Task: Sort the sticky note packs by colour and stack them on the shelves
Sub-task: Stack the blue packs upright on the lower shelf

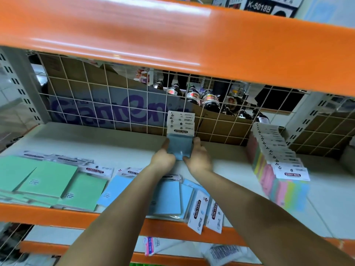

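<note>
While both of my arms are reaching over the front edge of the shelf [123, 139], I am holding a row of blue packs [179, 144] upright against the wire grid [107, 104] at the back edge. My left hand [162, 160] is gripping the row's left side, with the fingers curled around the front pack's lower corner. My right hand [198, 157] is gripping the right side, with the thumb lying along the pack's lower edge and the fingers wrapping behind it. The white header cards of the row are leaning back against the grid, and the front card is reading "STICKY NOTE".

Loose blue packs [169, 198] are lying flat near the front edge, partly under my forearms, and two of them are overhanging the orange front rail [48, 214]. Green packs [50, 181] are lying in an overlapping pile at the front left corner. A long row of multicolour packs [276, 169] is standing on edge along the right side, running from the back edge toward the front.

Behind the grid, a cardboard box [119, 110] with purple lettering is standing beside dark bottles [209, 100]. An orange beam [172, 35] is crossing overhead.
</note>
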Demonstrator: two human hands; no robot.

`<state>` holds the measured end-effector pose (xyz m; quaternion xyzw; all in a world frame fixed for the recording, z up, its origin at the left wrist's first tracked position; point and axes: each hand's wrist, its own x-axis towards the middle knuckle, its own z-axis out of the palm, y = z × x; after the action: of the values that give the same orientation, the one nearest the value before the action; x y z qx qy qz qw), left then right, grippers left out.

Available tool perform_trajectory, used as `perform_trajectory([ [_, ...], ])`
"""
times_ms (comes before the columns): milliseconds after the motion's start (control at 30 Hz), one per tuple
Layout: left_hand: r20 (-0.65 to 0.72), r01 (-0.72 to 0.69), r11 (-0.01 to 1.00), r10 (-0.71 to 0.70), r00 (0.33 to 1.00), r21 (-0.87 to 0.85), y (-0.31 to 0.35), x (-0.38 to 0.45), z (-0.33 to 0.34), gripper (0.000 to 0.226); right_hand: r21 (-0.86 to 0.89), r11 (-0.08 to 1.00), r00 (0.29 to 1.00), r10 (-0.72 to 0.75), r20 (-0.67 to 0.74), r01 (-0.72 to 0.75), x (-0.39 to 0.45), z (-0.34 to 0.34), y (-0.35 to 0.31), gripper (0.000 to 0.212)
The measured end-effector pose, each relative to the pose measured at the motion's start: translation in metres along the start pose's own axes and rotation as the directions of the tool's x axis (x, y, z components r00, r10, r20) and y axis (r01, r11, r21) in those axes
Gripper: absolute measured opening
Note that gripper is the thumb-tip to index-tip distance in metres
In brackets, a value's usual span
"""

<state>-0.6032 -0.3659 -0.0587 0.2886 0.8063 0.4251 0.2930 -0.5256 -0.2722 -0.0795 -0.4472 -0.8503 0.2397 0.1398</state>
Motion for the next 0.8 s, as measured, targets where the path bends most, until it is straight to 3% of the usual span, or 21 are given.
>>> perform_trajectory([
  [200, 0.017, 0.011, 0.991, -0.014, 1.000, 0.132, 0.001, 0.010, -0.006, 0.071, 0.007, 0.999, 0.998, 0.054, 0.019, -0.054, 0.006, 0.002, 0.000, 0.061],
  [333, 0.009, 0.005, 0.979, -0.007, 1.000, 0.206, 0.001, 0.013, -0.006, 0.071, -0.086, 0.994, 0.996, 0.072, 0.059, -0.067, 0.005, 0.003, -0.002, 0.053],
  [533, 0.011, 0.030, 0.970, -0.034, 0.999, 0.243, -0.007, 0.014, -0.007, 0.052, -0.216, 0.976, 0.995, 0.052, 0.088, -0.032, 0.004, 0.003, -0.001, 0.036],
  [800, -0.013, 0.036, 0.934, -0.034, 0.999, 0.355, -0.006, 0.012, -0.003, 0.041, -0.249, 0.968, 0.994, 0.032, 0.101, -0.006, 0.004, 0.003, 0.002, 0.034],
])
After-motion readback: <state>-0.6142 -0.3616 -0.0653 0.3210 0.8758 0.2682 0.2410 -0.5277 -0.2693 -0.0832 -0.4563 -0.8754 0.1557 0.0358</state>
